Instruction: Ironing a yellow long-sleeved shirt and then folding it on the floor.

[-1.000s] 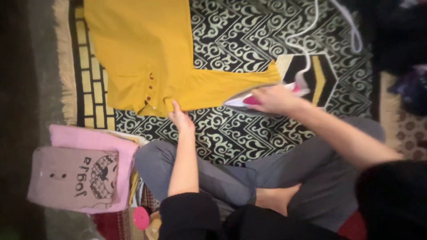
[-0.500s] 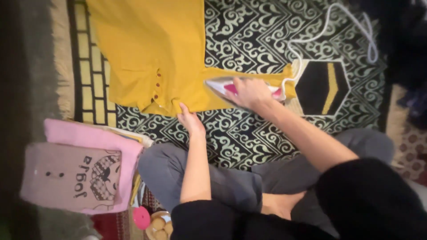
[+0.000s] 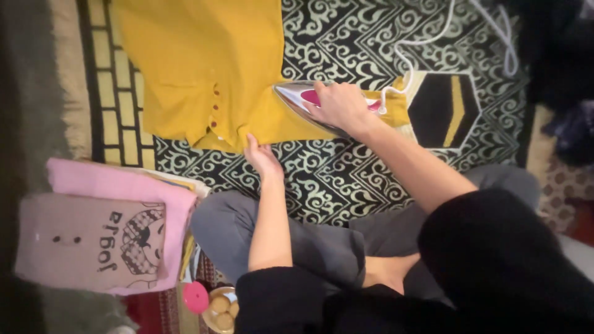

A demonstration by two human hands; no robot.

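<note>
A mustard-yellow shirt (image 3: pixel 198 68) with small red buttons lies flat on a black and cream patterned rug (image 3: pixel 346 43). My right hand (image 3: pixel 340 105) grips the handle of a white and pink iron (image 3: pixel 296 98), whose tip rests on the shirt's sleeve close to the body of the shirt. My left hand (image 3: pixel 261 156) pins the near edge of the shirt by the collar, fingers pressed on the fabric. A white cord (image 3: pixel 421 43) runs from the iron's back toward the upper right.
Folded pink clothes (image 3: pixel 105 235) are stacked at the left beside my grey-trousered crossed legs (image 3: pixel 297 241). A pink lid (image 3: pixel 196 298) and a bowl of round biscuits (image 3: pixel 221 309) sit below them. Dark cloth (image 3: pixel 557 49) lies at the far right.
My right hand has slid the iron leftward from the rug beside the cuff onto the sleeve and along it toward the shirt's body. My left hand has stayed on the shirt's edge.
</note>
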